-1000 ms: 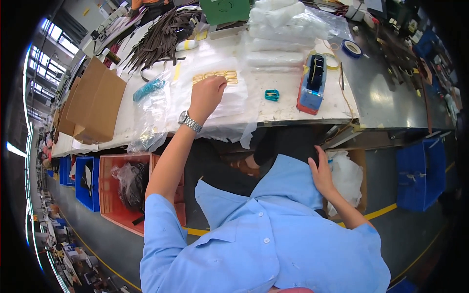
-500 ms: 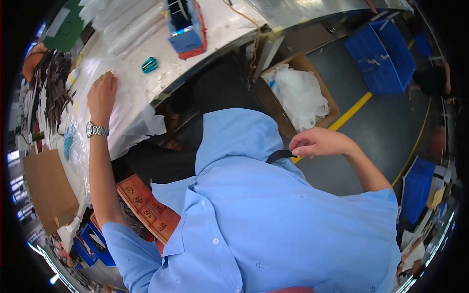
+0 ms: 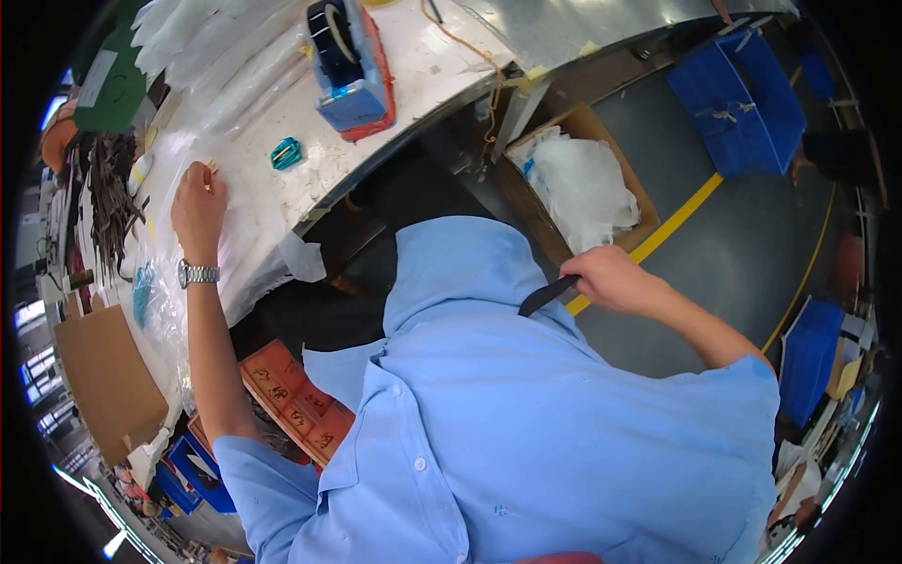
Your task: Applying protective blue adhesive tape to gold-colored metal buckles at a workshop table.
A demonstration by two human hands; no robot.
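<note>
On the white table, my left hand [image 3: 199, 214] rests over clear plastic sheeting [image 3: 246, 209] with its fingers curled in. Something small and yellowish shows at its fingertips, too small to name. A metal-banded watch [image 3: 198, 274] circles that wrist. Right of this hand, apart from it, lies a small teal bundle [image 3: 286, 153]. My right hand [image 3: 611, 279] is closed on the end of a black strap [image 3: 548, 296], which stretches from the side of my light blue shirt [image 3: 564, 404].
A blue tape dispenser [image 3: 355, 105] on a red base stands near the table edge. On the floor are a cardboard box [image 3: 642, 202] of white plastic and a blue bin [image 3: 742, 108]. Dark strips [image 3: 111, 193] hang at the far left, above a brown cardboard sheet [image 3: 111, 381].
My right hand has tightened on the black strap and drawn it upward, so it looks straighter. My left hand stays on the plastic, fingers more curled. The view has shifted slightly.
</note>
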